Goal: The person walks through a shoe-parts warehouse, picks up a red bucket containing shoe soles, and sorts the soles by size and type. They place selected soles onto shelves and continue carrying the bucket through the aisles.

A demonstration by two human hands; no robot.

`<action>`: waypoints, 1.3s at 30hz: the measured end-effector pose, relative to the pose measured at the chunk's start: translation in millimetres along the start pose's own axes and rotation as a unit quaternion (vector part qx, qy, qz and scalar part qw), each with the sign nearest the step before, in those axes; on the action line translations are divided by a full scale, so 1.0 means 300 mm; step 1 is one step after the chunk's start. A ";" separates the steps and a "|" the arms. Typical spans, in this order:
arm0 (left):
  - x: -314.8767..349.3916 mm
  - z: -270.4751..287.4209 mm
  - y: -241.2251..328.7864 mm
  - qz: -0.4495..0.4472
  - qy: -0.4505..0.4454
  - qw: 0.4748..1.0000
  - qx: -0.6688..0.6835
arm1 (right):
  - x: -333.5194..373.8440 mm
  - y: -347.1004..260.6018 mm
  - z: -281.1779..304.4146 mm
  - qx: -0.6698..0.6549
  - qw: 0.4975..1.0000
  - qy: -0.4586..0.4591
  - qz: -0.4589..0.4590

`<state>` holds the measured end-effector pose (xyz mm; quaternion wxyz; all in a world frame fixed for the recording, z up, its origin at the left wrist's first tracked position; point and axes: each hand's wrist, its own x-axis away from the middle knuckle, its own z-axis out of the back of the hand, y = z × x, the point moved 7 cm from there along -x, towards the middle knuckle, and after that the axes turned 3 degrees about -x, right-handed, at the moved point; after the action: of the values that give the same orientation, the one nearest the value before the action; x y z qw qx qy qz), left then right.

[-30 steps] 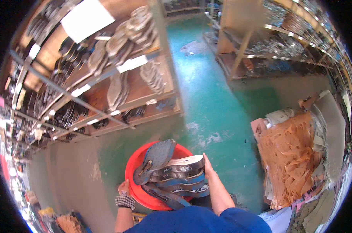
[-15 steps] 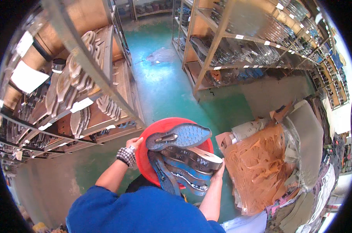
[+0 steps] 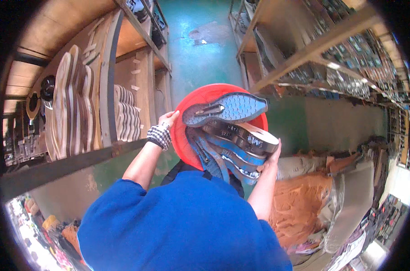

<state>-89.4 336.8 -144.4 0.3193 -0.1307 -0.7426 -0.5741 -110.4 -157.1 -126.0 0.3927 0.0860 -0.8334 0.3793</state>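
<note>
I carry a round red basin [image 3: 200, 101] piled with several blue and grey shoe soles [image 3: 230, 108], held up in front of my chest. My left hand [image 3: 168, 120], with a checked cuff at the wrist, grips the basin's left rim. My right hand [image 3: 272, 159] holds the basin's lower right side, pressed against the stacked soles. Both forearms come up from my blue sleeves.
A wooden and metal rack [image 3: 101, 90] with upright stacks of pale soles stands close on my left. More metal shelving [image 3: 322, 49] lines the right. A green floor aisle [image 3: 200, 49] runs ahead between them. Orange-brown sheet material [image 3: 300, 203] lies piled at lower right.
I have moved forward into the aisle and turned; the left rack is much closer. The basin has risen in view, and both hands keep their hold.
</note>
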 end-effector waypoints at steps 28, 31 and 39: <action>-1.768 -0.091 1.595 -0.022 0.138 0.978 0.152 | -1.647 -0.660 -2.351 0.133 0.971 -0.116 -0.161; -1.982 -0.127 1.793 -0.038 0.149 0.971 0.186 | -1.873 -0.754 -2.602 0.142 0.974 -0.093 -0.150; -2.427 -0.097 2.190 -0.048 0.189 0.974 0.113 | -2.396 -0.850 -3.039 0.151 0.970 -0.082 -0.174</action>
<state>843.3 636.5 -89.6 0.4387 0.0531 -0.7343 -0.5153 1025.9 191.9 -131.2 0.3652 0.3190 -0.7681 0.4183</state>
